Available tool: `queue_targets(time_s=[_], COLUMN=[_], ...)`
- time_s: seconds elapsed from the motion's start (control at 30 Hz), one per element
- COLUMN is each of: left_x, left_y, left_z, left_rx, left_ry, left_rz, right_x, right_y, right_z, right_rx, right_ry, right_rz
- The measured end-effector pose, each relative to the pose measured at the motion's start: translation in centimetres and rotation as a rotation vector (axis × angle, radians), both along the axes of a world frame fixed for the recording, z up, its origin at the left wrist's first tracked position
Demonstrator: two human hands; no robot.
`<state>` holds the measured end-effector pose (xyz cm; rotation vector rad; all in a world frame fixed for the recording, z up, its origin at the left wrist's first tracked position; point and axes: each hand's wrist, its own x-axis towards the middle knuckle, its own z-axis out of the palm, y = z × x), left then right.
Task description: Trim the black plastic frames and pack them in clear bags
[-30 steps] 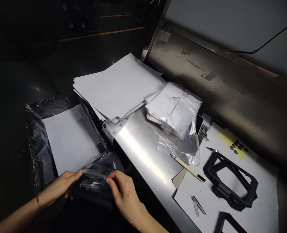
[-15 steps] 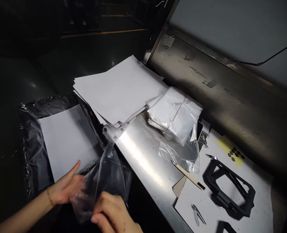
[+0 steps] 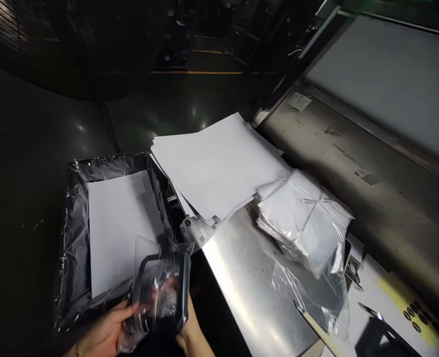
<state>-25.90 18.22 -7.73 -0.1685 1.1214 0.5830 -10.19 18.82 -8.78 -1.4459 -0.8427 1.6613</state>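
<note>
Since a second ago the clear bag [image 3: 162, 292] has risen upright with a black frame [image 3: 160, 287] inside, gripped by the left hand [image 3: 106, 334] and right hand [image 3: 190, 332] (both closed on it) over the lined box [image 3: 74, 233].

The single head camera looks forward and steeply down from just above the work, so the two hands [image 3: 104, 334] [image 3: 192, 332] sit close at the bottom edge, cut off by it, with the bagged frame [image 3: 160, 292] just above them. It faces across a steel bench [image 3: 249, 277] that runs from the lower middle to the right, where a paper stack [image 3: 215, 163] and a bundle of bags [image 3: 304, 223] lie nearer the middle. The lined tray [image 3: 74, 248] is at the left, and the dark floor [image 3: 37, 139] fills the far upper left.
</note>
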Motion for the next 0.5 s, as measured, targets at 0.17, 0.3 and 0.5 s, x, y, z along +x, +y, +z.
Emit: queue_targets(time_s=[0.17,0.3,0.5], left_x=[-3.0,-7.1,-6.5], left_y=[4.5,13.2,26.3], left_z=[-3.2,-8.0,-13.8], left_rx=[0.065,0.255,0.457], left_ry=[0.130,0.344,0.667], left_rz=[0.025,0.085,0.061], right_x=[-1.4,0.7,4.7], right_y=[3.3,6.1,15.0], right_z=[-3.3,-4.8,-6.1], right_rx=[-0.142,-0.067,0.214], right_ry=[0.087,0.029,-0.240], right_rz=[-0.079,-0.079,0.013])
